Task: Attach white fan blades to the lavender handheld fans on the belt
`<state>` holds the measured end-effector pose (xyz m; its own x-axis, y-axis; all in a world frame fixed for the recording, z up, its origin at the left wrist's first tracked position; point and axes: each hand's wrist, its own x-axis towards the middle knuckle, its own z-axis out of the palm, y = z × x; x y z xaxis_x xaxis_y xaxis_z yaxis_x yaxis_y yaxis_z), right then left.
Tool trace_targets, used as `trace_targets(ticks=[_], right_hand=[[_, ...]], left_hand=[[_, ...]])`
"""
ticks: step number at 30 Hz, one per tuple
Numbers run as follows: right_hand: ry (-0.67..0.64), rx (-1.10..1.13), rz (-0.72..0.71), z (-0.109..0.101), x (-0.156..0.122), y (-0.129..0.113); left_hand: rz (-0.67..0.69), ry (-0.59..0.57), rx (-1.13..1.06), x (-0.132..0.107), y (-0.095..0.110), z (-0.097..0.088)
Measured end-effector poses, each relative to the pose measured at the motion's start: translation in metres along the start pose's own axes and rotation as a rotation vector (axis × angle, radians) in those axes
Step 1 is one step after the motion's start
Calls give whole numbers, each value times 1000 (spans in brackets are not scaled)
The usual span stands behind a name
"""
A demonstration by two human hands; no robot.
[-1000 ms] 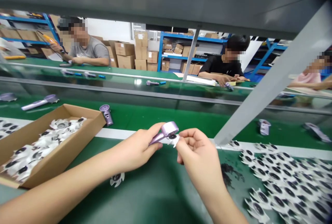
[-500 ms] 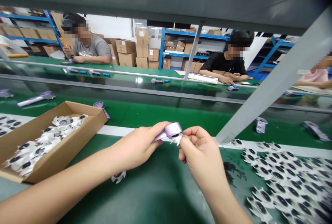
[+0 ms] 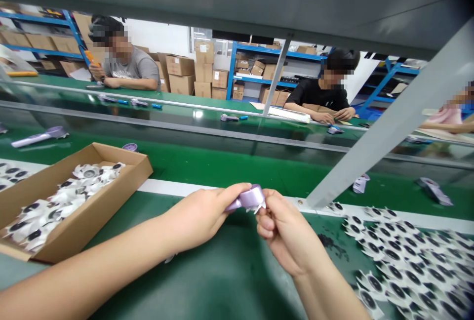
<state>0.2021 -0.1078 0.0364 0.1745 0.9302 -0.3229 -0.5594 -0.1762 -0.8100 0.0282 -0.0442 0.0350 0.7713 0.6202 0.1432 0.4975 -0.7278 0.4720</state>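
My left hand is closed round the handle of a small purple fan body, held just above the green bench. My right hand pinches a white fan blade against the round purple head; only the blade's edge shows under the head. Both hands meet at the middle of the view, fingertips touching the part.
An open cardboard box of white fan blades sits at the left. Several loose blades lie spread on the bench at the right. A green conveyor belt carries purple fan bodies beyond. A slanted grey post rises at right. People sit across the line.
The purple head has tilted down and the blade has gone from beside it to under it, pressed in by my right fingers. Parts on the belt have drifted left.
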Motion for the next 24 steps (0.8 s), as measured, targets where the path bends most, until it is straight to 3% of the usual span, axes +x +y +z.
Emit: trace_targets(ticks=[4,7,11,14,19,22,24], right_hand=[[-52,139,100,9,1,10],[-93,-235,54,19,1,41],[-243,-1012,-360,31,-4,88],[-292,-1259,-592,39,-7,107],[-327,-1322,-606,53,-12,116],[-364,-1174,-569,51,-15,105],[-434,-1002,-438,41,-14,91]], left_hand=[[-57,41,111,8,-14,-6],[-227,60,230,19,-43,-13],[-431,123,401,28,-85,-10],[-527,176,474,29,-101,-1],[-586,318,539,20,-104,7],[-494,382,553,17,-98,4],[-402,404,545,21,-89,3]])
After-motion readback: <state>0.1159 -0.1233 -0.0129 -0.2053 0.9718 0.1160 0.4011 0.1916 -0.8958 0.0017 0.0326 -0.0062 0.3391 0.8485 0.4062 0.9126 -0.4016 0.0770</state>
